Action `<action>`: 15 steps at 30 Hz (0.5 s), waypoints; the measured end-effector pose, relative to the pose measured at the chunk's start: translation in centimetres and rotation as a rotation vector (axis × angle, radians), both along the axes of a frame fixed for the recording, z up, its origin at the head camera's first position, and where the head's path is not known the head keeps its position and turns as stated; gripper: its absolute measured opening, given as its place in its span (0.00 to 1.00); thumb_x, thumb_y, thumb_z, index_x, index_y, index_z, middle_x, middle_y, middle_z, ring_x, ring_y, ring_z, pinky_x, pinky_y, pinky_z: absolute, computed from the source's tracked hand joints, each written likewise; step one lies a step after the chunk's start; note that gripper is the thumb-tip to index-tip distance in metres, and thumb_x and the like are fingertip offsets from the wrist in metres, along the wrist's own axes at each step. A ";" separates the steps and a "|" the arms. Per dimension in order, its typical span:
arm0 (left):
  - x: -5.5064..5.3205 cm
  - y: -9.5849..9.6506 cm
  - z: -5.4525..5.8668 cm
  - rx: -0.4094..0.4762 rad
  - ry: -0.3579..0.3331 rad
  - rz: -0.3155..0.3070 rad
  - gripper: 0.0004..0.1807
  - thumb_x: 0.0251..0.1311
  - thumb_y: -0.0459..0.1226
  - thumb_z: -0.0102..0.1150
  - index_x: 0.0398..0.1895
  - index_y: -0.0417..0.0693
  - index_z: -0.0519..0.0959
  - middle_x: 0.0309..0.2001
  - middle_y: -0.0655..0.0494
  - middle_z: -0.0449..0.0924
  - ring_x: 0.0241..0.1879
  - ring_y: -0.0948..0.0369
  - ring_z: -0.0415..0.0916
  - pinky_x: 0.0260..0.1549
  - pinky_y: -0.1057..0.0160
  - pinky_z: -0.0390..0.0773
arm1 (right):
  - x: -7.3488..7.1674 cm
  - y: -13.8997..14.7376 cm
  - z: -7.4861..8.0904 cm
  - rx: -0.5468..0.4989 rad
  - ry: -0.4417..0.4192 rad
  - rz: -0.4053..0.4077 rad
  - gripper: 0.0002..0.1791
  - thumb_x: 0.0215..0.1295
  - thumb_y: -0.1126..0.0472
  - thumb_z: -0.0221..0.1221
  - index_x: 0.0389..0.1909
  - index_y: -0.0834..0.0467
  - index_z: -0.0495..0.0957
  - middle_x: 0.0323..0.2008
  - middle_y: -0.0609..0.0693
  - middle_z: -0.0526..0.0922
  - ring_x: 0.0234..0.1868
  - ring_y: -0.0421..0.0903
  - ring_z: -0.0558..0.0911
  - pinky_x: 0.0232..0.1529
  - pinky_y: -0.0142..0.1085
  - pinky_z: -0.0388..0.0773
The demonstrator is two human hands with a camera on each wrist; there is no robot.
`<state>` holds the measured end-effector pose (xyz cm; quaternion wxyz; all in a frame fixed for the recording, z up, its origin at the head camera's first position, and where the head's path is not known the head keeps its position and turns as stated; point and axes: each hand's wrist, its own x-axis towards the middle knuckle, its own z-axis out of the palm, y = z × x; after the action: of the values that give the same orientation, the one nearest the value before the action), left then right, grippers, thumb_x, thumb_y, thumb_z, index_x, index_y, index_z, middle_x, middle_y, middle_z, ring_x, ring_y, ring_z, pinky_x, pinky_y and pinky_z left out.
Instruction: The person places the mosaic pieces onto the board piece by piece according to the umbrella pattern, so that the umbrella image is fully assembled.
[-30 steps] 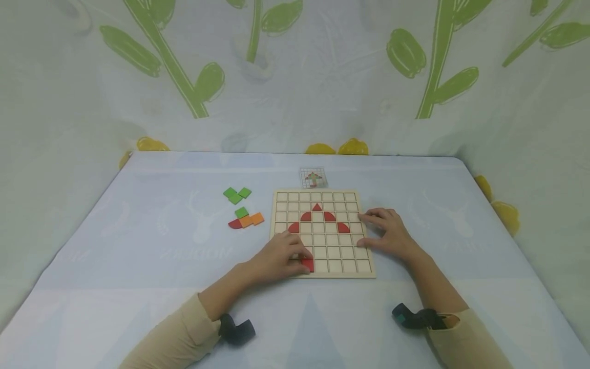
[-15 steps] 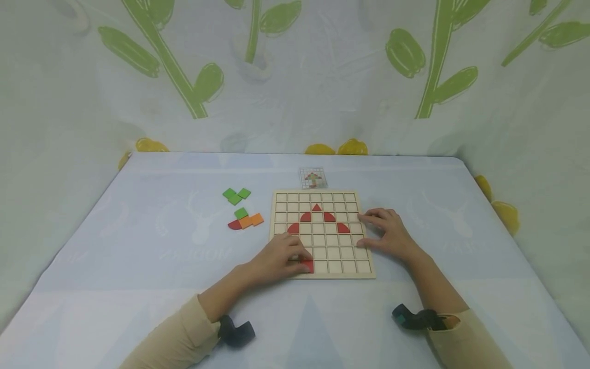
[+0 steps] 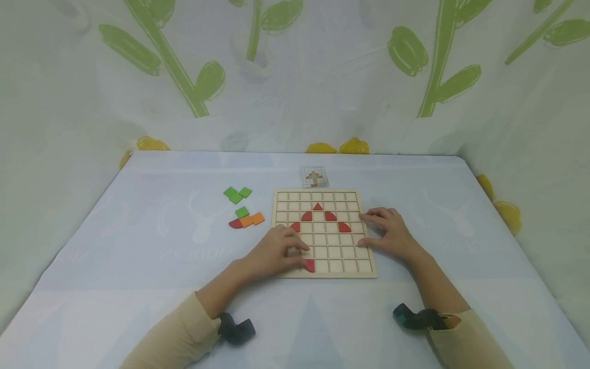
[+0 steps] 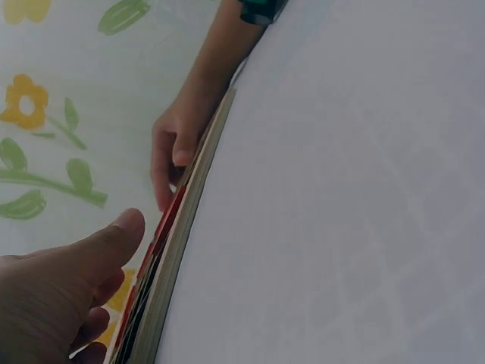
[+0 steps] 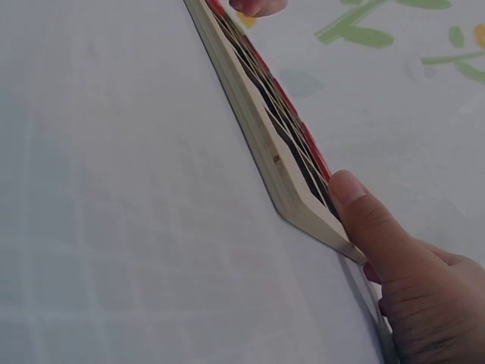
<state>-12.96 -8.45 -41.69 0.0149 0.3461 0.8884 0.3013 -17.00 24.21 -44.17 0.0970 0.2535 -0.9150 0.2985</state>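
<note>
A square wooden grid board (image 3: 343, 253) lies on the table with several red pieces in its cells. A red triangle (image 3: 318, 207) sits near the top, with rounded red pieces (image 3: 330, 216) stepping down on both sides. My left hand (image 3: 273, 251) is over the board's lower left, fingers spread, its thumb tip right at a red quarter-round piece (image 3: 310, 266) in the bottom row. The hand covers some left cells. At the board's right edge rests my right hand (image 3: 392, 234), thumb and fingers apart; in the right wrist view the thumb (image 5: 367, 216) touches the rim.
Left of the board lie several green square tiles (image 3: 235, 198), orange tiles (image 3: 257, 218) and a red rounded piece (image 3: 235, 223). Behind the board is a small clear card (image 3: 314, 177) with a gridded coloured picture. A patterned curtain (image 3: 295, 92) stands behind the table.
My left hand has drawn slightly up and left, its fingers coming away from the red piece in the bottom row. My right hand stays at the board's edge.
</note>
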 end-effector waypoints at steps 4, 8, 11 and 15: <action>-0.2 -0.2 0.3 -0.029 0.008 0.008 0.13 0.52 0.44 0.68 0.42 0.56 0.84 0.37 0.65 0.77 0.42 0.66 0.68 0.43 0.63 0.69 | 0.1 0.0 0.0 0.001 -0.006 -0.007 0.36 0.40 0.54 0.74 0.54 0.60 0.78 0.50 0.58 0.76 0.51 0.56 0.68 0.50 0.50 0.63; -0.5 -0.8 0.3 -0.027 0.022 0.016 0.13 0.51 0.44 0.68 0.42 0.55 0.84 0.38 0.65 0.77 0.42 0.65 0.68 0.43 0.63 0.69 | 0.1 -0.2 0.3 0.008 -0.028 -0.015 0.35 0.41 0.53 0.73 0.55 0.60 0.78 0.51 0.58 0.75 0.53 0.56 0.67 0.51 0.51 0.63; -0.8 -1.3 0.3 -0.009 0.027 0.029 0.14 0.51 0.44 0.69 0.42 0.54 0.84 0.39 0.64 0.78 0.43 0.64 0.68 0.43 0.62 0.69 | 0.1 -0.2 0.3 0.010 -0.034 -0.016 0.35 0.42 0.53 0.73 0.55 0.60 0.77 0.51 0.59 0.75 0.53 0.57 0.67 0.52 0.52 0.62; -1.2 -1.9 0.4 -0.004 -0.003 0.070 0.16 0.51 0.45 0.69 0.43 0.53 0.83 0.39 0.64 0.78 0.41 0.64 0.68 0.40 0.63 0.69 | 0.1 -0.1 0.3 0.024 -0.030 -0.023 0.36 0.41 0.52 0.73 0.55 0.60 0.77 0.51 0.59 0.75 0.53 0.56 0.67 0.51 0.52 0.63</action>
<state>-14.21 -10.34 -41.30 0.0062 0.3145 0.9005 0.3003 -16.89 24.09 -43.89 0.0837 0.2397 -0.9227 0.2902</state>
